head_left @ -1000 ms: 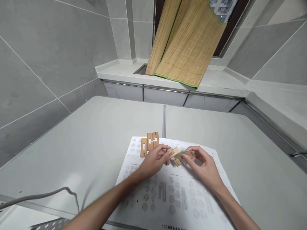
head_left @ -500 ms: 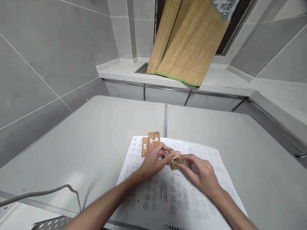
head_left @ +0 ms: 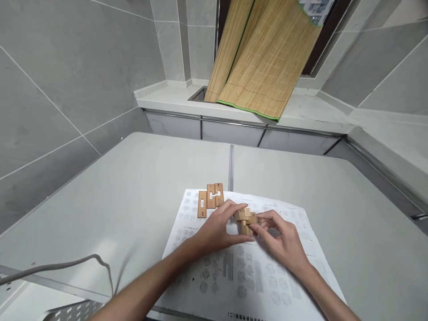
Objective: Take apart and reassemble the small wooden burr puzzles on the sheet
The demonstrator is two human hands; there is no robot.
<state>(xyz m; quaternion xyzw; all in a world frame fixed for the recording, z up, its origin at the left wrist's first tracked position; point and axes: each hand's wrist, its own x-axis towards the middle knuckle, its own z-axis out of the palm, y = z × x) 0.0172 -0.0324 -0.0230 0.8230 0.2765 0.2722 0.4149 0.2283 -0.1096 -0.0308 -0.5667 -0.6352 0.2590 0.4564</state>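
Observation:
A small wooden burr puzzle (head_left: 245,217) of interlocked pale bars sits between my hands, above the printed sheet (head_left: 277,285). My left hand (head_left: 219,227) spans it, with fingers at its far side and the thumb along its near side. On the right, my right hand (head_left: 281,238) pinches the end of a bar that bears a dark numeral. Fingers partly cover the puzzle's sides. Left of it lie several flat slotted wooden pieces; one wooden piece marked 2 (head_left: 202,212) is apart from the joined pair (head_left: 210,203).
The sheet with small diagrams lies on a pale table (head_left: 133,191) with a metal seam (head_left: 231,167). A grey cable (head_left: 67,266) crosses the lower left. Beyond the table, a bamboo mat (head_left: 264,62) hangs over a white ledge (head_left: 167,99).
My left hand has opened from a pinch into a wider grip, its thumb moved down to the puzzle's near side. The puzzle has turned slightly, and the right hand has shifted a little rightward.

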